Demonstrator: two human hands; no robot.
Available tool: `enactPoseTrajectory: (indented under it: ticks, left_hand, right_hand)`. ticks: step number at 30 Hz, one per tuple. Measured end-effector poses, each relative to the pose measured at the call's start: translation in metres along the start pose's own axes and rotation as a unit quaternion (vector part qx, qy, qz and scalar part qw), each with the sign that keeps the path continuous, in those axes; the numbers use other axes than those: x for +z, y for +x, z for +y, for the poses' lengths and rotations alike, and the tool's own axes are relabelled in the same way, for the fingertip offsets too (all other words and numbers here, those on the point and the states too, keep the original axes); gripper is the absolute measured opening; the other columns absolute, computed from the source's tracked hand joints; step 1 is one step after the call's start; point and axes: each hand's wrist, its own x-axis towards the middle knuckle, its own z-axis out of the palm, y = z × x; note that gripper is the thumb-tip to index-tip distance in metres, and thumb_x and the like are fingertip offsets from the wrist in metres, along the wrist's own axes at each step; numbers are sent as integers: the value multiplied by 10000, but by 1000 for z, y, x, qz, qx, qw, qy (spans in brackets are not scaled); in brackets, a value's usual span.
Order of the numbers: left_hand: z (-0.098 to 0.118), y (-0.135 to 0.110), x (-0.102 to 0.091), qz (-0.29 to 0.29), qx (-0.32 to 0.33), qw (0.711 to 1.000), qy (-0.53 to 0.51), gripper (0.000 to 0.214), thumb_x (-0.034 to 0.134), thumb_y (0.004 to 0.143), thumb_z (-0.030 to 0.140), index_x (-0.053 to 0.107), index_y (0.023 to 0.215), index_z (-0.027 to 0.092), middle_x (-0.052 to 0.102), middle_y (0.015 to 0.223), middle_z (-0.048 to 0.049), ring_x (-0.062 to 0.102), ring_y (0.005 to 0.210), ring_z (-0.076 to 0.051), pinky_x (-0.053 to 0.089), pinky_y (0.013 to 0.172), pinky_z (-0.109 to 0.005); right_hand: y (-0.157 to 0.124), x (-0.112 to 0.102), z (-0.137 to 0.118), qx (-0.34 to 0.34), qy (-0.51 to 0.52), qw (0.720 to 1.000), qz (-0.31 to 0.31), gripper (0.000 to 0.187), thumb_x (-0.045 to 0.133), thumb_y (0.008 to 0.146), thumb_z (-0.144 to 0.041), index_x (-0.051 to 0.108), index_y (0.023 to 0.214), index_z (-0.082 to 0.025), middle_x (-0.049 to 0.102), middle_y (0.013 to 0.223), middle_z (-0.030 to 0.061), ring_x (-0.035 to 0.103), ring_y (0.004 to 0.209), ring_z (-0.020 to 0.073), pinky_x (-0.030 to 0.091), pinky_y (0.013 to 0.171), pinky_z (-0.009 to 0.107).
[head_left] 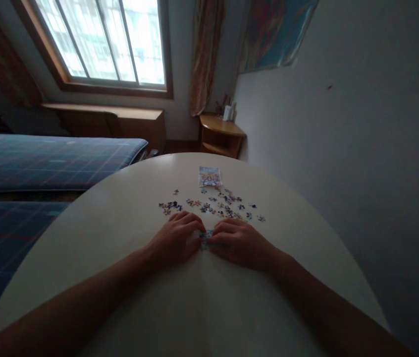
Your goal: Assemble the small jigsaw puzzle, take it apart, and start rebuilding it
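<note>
Between my hands lies a small cluster of bluish jigsaw puzzle pieces on the white table. My left hand rests at its left side, fingers curled and fingertips pressed on the pieces. From the right, my right hand meets the same cluster, its thumb and fingers bent together at the edge. The fingers cover part of the cluster, so its full shape is hidden. Just beyond the hands, many loose jigsaw pieces are scattered. Behind them lies a small picture sheet with a printed colourful image.
The round white table carries all the pieces. A bed with a blue plaid cover stands to the left. At the back are a wooden corner shelf and a long desk below the window. A wall runs along the right.
</note>
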Motion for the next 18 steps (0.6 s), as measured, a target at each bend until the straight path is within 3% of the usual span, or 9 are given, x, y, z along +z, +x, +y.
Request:
enactPoseTrajectory:
  ticks: [5,13,18]
  left_hand:
    - [-3,1,-7,-8,17,1000,-10,252,593,811,121,633,1039,221,672,1115,-52,567,1079,-227,437,990,-411]
    - [-4,2,-9,-55,47,997,-30,282,634,786,156,622,1057,229,660,1141,-47,562,1112,-221,413,1018,-397]
    - [-7,2,-7,-56,48,997,-35,278,643,798,167,627,1067,235,658,1147,-44,557,1115,-219,418,1007,-394]
  right_hand:
    - [6,6,-14,60,-13,998,25,257,715,833,-375,690,1035,-219,706,1005,65,624,984,228,493,896,393]
    - [6,17,-15,130,49,990,31,100,691,854,-274,710,941,-229,695,973,51,617,961,201,498,886,364]
    - [7,15,-15,116,33,992,30,76,685,860,-281,695,897,-215,697,955,52,623,941,202,495,864,358]
